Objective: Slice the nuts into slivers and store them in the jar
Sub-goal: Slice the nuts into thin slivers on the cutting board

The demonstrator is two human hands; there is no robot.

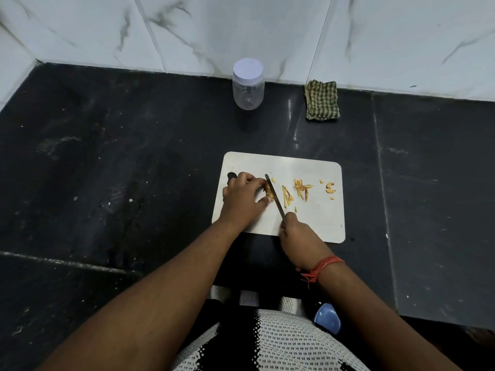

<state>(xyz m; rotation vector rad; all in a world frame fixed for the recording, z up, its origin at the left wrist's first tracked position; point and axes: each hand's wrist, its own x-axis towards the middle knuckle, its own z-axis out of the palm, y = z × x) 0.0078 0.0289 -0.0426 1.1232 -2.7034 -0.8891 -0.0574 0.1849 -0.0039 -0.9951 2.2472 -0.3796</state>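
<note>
Steel knife (274,195) angled away-left, right-hand fingers (290,219) gripping; left fingers (253,183) pinching nut (268,192).

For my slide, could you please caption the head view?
Left hand steadies a nut while right hand slices it with a thin knife on a white cutting board.

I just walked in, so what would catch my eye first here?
Two hands at work on a pale cutting board on the dark counter: the left hand pins a nut while the right hand holds a knife across it. Yellow slivers lie scattered to the right. Behind, by the wall, stands a lidded clear jar.
</note>
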